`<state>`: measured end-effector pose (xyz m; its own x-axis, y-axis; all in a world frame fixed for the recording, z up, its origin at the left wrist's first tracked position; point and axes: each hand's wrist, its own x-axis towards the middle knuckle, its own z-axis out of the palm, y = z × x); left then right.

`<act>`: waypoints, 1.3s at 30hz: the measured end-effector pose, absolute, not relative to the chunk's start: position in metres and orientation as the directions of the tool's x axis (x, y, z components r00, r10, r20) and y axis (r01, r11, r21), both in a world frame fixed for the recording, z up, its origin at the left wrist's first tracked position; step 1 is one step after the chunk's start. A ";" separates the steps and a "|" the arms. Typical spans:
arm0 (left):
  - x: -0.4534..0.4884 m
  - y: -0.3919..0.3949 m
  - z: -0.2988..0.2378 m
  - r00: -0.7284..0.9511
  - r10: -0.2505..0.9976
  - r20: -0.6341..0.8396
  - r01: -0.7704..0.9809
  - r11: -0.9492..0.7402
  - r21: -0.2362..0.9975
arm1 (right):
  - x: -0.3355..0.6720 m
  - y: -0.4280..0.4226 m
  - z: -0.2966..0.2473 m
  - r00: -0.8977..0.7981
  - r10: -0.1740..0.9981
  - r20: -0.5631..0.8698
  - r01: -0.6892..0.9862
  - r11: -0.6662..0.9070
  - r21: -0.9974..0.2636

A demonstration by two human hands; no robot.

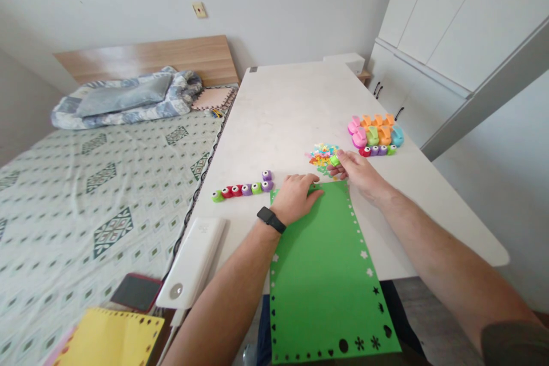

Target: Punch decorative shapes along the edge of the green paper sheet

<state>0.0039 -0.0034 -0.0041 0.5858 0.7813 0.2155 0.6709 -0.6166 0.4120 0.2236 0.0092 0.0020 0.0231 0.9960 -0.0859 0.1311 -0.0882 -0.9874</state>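
Note:
My right hand (359, 172) pinches a small light-green craft punch (334, 160) between thumb and fingers, just above the far edge of a green paper sheet (323, 274). My left hand (295, 197) lies on the sheet's far left part, thumb held apart from the fingers, which reach the top edge. Punched shapes such as stars, flowers and hearts line the sheet's borders. Its near end hangs past the table edge. A pile of colourful paper cut-outs (322, 154) lies beyond the sheet, close to the punch. Small punches (246, 189) stand in a row left of my left hand.
Larger pink, orange, green and blue punches (373, 136) stand at the right on the white table (287, 103), with small ones in front. A white oblong device (195, 263) sits at the left edge. Beside the table, a bed holds a phone (137, 291) and punched yellow paper (114, 337).

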 end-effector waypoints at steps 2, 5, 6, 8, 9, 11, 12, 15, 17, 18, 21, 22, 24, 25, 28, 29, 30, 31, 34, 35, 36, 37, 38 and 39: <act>0.004 -0.003 -0.004 0.582 0.786 0.210 0.677 -0.611 0.411 | 0.224 0.010 0.003 0.033 0.997 -0.072 0.118 -0.076 -0.990; 0.004 -0.003 -0.003 0.582 0.785 0.212 0.678 -0.612 0.407 | 0.226 0.011 0.003 0.057 0.997 -0.055 0.118 -0.061 -0.991; 0.004 -0.003 -0.002 0.583 0.783 0.215 0.675 -0.615 0.407 | 0.227 0.011 0.003 0.066 0.997 -0.049 0.130 -0.057 -0.990; 0.004 -0.004 -0.001 0.587 0.778 0.222 0.668 -0.621 0.410 | 0.229 0.012 0.001 0.085 0.995 -0.042 0.176 -0.057 -0.983; 0.004 -0.004 0.000 0.590 0.775 0.225 0.662 -0.624 0.414 | 0.230 0.012 -0.001 0.092 0.995 -0.047 0.206 -0.065 -0.976; 0.004 -0.005 0.002 0.598 0.770 0.222 0.653 -0.629 0.422 | 0.231 0.013 -0.004 0.084 0.993 -0.079 0.265 -0.098 -0.959; 0.004 -0.006 0.004 0.602 0.769 0.218 0.650 -0.629 0.425 | 0.230 0.013 -0.006 0.072 0.993 -0.095 0.286 -0.112 -0.952; 0.005 -0.007 0.006 0.610 0.766 0.203 0.648 -0.629 0.429 | 0.228 0.013 -0.008 0.055 0.995 -0.083 0.306 -0.096 -0.947; 0.006 -0.007 0.007 0.610 0.766 0.202 0.650 -0.630 0.426 | 0.226 0.013 -0.006 0.064 0.997 -0.037 0.291 -0.054 -0.955; 0.006 -0.007 0.007 0.609 0.766 0.205 0.650 -0.630 0.424 | 0.226 0.013 -0.004 0.068 0.997 -0.023 0.283 -0.041 -0.958; 0.006 -0.007 0.007 0.609 0.764 0.211 0.651 -0.634 0.418 | 0.227 0.012 -0.001 0.069 0.997 -0.015 0.271 -0.034 -0.962; 0.005 -0.007 0.007 0.610 0.764 0.211 0.651 -0.635 0.416 | 0.227 0.012 0.000 0.069 0.998 -0.013 0.275 -0.032 -0.961; 0.005 -0.007 0.006 0.611 0.763 0.211 0.652 -0.636 0.413 | 0.230 0.011 0.001 0.076 0.997 0.012 0.295 -0.011 -0.955; 0.005 -0.007 0.006 0.613 0.762 0.211 0.651 -0.638 0.412 | 0.231 0.012 0.001 0.087 0.996 0.035 0.313 0.006 -0.950; 0.004 -0.007 0.005 0.616 0.756 0.220 0.644 -0.645 0.411 | 0.240 0.015 0.005 0.131 0.983 0.128 0.365 0.073 -0.928; 0.004 -0.006 0.005 0.616 0.755 0.224 0.643 -0.646 0.411 | 0.245 0.017 0.007 0.146 0.976 0.164 0.373 0.100 -0.923; 0.004 -0.006 0.005 0.615 0.755 0.226 0.642 -0.647 0.411 | 0.252 0.019 0.009 0.158 0.967 0.201 0.375 0.129 -0.918; 0.004 -0.006 0.005 0.614 0.756 0.228 0.643 -0.646 0.412 | 0.260 0.022 0.012 0.176 0.955 0.239 0.375 0.159 -0.913; 0.004 -0.007 0.005 0.609 0.760 0.227 0.646 -0.642 0.414 | 0.295 0.031 0.017 0.314 0.886 0.340 0.437 0.183 -0.881; 0.003 -0.007 0.005 0.609 0.760 0.227 0.645 -0.641 0.416 | 0.310 0.033 0.017 0.397 0.844 0.360 0.486 0.139 -0.863; 0.003 -0.007 0.005 0.608 0.761 0.228 0.644 -0.640 0.419 | 0.326 0.035 0.017 0.493 0.789 0.367 0.536 0.057 -0.842; 0.003 -0.007 0.005 0.607 0.761 0.229 0.644 -0.640 0.420 | 0.343 0.036 0.015 0.572 0.738 0.358 0.573 -0.047 -0.818; 0.003 -0.007 0.005 0.606 0.761 0.231 0.643 -0.640 0.421 | 0.359 0.036 0.013 0.625 0.695 0.356 0.604 -0.141 -0.785; 0.003 -0.006 0.004 0.606 0.761 0.234 0.643 -0.641 0.420 | 0.375 0.035 0.010 0.660 0.655 0.368 0.631 -0.217 -0.745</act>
